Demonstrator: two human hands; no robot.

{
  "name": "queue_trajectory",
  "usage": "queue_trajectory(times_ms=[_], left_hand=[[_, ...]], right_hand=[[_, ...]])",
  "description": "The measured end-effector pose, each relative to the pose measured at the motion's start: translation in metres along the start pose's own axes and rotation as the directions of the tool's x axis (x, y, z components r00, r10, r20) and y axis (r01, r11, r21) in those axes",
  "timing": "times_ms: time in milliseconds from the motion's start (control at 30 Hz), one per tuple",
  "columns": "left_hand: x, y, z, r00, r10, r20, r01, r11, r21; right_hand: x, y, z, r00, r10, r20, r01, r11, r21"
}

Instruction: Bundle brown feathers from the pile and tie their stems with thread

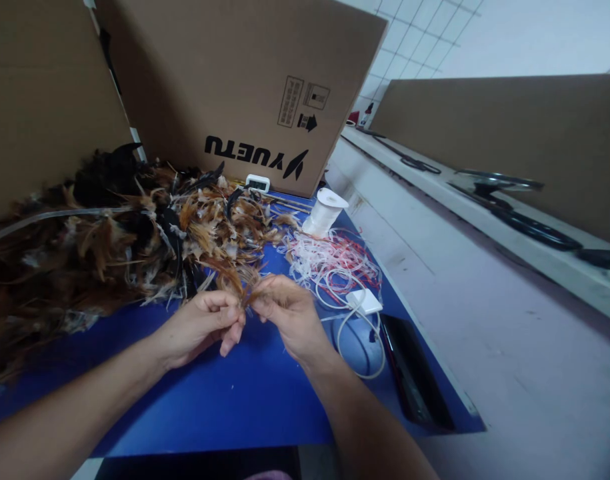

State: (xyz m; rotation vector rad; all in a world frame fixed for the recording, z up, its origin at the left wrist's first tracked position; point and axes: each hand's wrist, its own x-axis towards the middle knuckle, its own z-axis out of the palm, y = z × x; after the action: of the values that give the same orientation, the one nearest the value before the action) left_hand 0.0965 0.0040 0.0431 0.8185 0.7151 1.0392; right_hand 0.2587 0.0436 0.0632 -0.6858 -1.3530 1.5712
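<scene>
Over the middle of the blue table, my left hand [205, 327] pinches brown feathers [227, 272] between thumb and fingers. Close against it, my right hand [287, 310] also has its fingers closed on brown feathers [259, 293]. The two sets of fingertips nearly touch, and I cannot tell whether both grip the same bunch. Behind and left of my hands lies a large heap of brown, black and whitish feathers [109, 250]. A pale strip [59, 217] runs across the heap.
Right of my hands lie tangled white and red strings [335, 257], a white spool [325, 212], a white charger [363, 301] with its cable and a dark phone-like object [417, 373]. Cardboard [225, 80] stands behind, with a small white display [257, 183] before it. The blue table [209, 407] ends near me.
</scene>
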Motion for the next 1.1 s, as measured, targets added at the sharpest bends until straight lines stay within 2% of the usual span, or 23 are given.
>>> queue_trajectory(times_ms=[200,500,667,967,1100], left_hand=[[0.000,0.000,-0.001,0.999,-0.033,0.024,0.032,0.999,0.027],[0.000,-0.002,-0.003,0.997,-0.062,0.039,0.061,0.998,0.033],[-0.001,-0.001,-0.003,0.996,-0.069,0.059,0.068,0.998,0.014],[-0.001,-0.001,-0.002,0.993,-0.083,0.078,0.083,0.997,0.007],[0.000,-0.001,-0.002,0.993,-0.088,0.083,0.088,0.996,0.006]], right_hand=[[0.002,0.006,-0.003,0.998,-0.002,0.059,-0.002,0.997,0.077],[0.002,0.009,-0.003,0.997,0.023,0.080,-0.030,0.996,0.087],[0.002,0.008,-0.005,0.989,-0.016,0.144,0.001,0.994,0.107],[0.004,0.004,-0.013,0.957,-0.115,0.268,0.121,0.993,-0.007],[0.005,0.004,-0.016,0.943,-0.111,0.315,0.135,0.989,-0.055]])
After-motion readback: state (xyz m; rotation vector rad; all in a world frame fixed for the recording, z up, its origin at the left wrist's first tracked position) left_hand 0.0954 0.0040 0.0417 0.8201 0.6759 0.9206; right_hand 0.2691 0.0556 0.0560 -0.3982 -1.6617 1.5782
